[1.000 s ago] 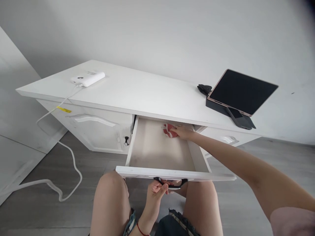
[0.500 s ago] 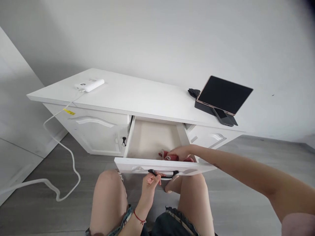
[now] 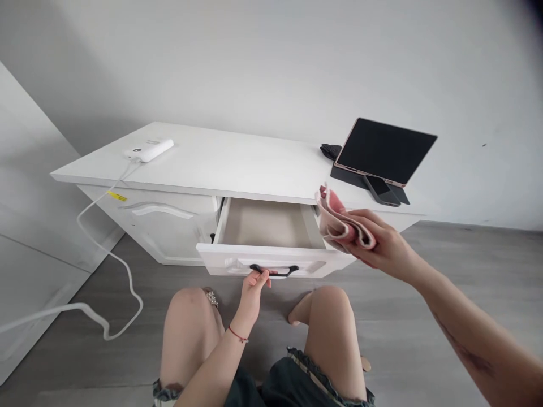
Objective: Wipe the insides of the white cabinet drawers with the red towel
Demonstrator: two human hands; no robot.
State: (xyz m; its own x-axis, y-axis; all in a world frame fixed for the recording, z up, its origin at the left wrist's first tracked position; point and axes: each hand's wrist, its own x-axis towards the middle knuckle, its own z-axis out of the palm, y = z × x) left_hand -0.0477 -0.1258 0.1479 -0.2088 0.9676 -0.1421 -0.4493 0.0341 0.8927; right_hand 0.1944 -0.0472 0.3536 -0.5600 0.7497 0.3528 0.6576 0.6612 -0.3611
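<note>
My left hand (image 3: 255, 282) is closed on the black drawer handle (image 3: 280, 275) at the front of a white drawer (image 3: 220, 257). The drawer stands partly pulled out, and its pale bottom shows bare. Above the drawer's right side, my right hand (image 3: 382, 246) grips a folded pink and red cloth (image 3: 333, 223). The cloth hangs in the air in front of the cabinet top's edge, its folded layers facing left and toward me. Some fingers of my right hand are hidden under the cloth.
On the white cabinet top (image 3: 229, 161) lies a white power bank (image 3: 149, 151) with a white cable (image 3: 127, 271) trailing to the floor at left. A propped tablet (image 3: 384, 152), a phone (image 3: 382, 190) and a small black pouch (image 3: 330, 151) sit at right. My knees flank the drawer front.
My right hand has lifted the cloth out of the drawer, up and to the right. My left hand, still on the handle, has pushed the drawer slightly inward.
</note>
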